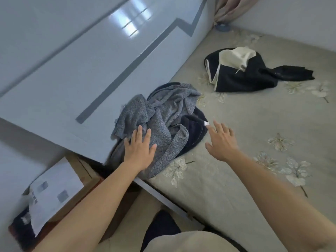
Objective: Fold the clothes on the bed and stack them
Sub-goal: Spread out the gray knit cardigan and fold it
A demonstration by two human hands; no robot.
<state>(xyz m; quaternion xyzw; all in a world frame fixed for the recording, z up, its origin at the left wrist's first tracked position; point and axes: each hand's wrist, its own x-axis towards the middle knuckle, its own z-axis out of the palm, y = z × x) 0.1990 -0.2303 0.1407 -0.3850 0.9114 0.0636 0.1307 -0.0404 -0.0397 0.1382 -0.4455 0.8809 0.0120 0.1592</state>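
Note:
A crumpled grey knit garment [163, 113] lies in a heap at the bed's near left corner, over a dark navy garment [192, 128] with a small white tag. My left hand [140, 148] rests flat on the grey knit, fingers spread, gripping nothing. My right hand [221, 140] hovers open just right of the navy garment, fingertips near the white tag. Farther back lies a black garment with a cream lining [251, 73], loosely bunched. All of this is on the bed [254, 135], covered by a pale floral sheet.
A glossy white headboard [91, 70] rises along the bed's left side. A cardboard box with a white paper on it [60, 190] stands on the floor at the lower left. A beige curtain [231, 8] hangs at the far corner.

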